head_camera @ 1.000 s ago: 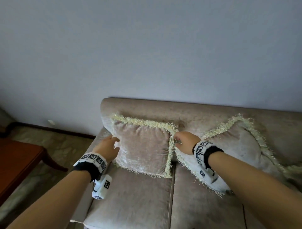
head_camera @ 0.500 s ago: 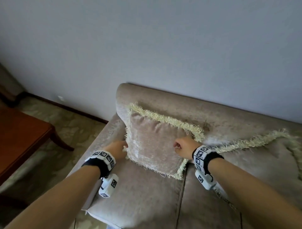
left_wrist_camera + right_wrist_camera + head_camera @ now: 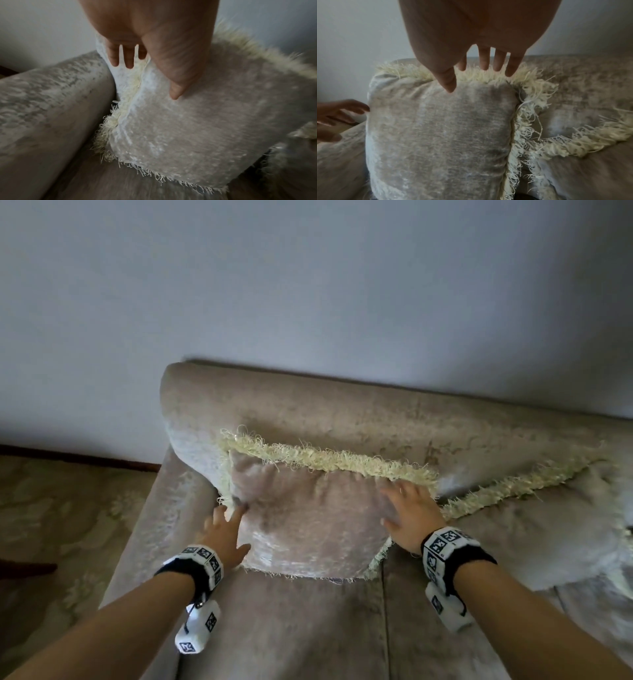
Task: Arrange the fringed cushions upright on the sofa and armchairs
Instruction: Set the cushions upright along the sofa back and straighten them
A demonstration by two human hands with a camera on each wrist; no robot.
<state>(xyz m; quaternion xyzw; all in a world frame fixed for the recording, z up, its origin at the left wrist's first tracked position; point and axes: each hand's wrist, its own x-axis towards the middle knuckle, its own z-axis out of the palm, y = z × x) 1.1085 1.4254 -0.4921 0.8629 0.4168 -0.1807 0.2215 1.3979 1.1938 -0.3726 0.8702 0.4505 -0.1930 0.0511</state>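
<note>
A beige velvet cushion point(image 3: 308, 508) with cream fringe stands upright in the sofa's left corner, leaning on the backrest point(image 3: 342, 412). My left hand point(image 3: 224, 529) is open at the cushion's left edge, fingers straight along the fringe point(image 3: 126, 86), thumb on the front face. My right hand point(image 3: 407, 515) is open too, fingers spread over the cushion's upper right corner point(image 3: 488, 75). A second fringed cushion point(image 3: 534, 522) lies slumped to the right, its fringe point(image 3: 573, 146) touching the first cushion's side.
The sofa's left armrest point(image 3: 171, 508) runs beside the cushion. A patterned carpet point(image 3: 61, 508) covers the floor on the left, with a dark skirting board point(image 3: 68, 457) along the pale wall.
The cushion has shifted left into the sofa corner and stands against the backrest. Both hands have let go of its edges and opened with straight fingers. The head view has moved closer.
</note>
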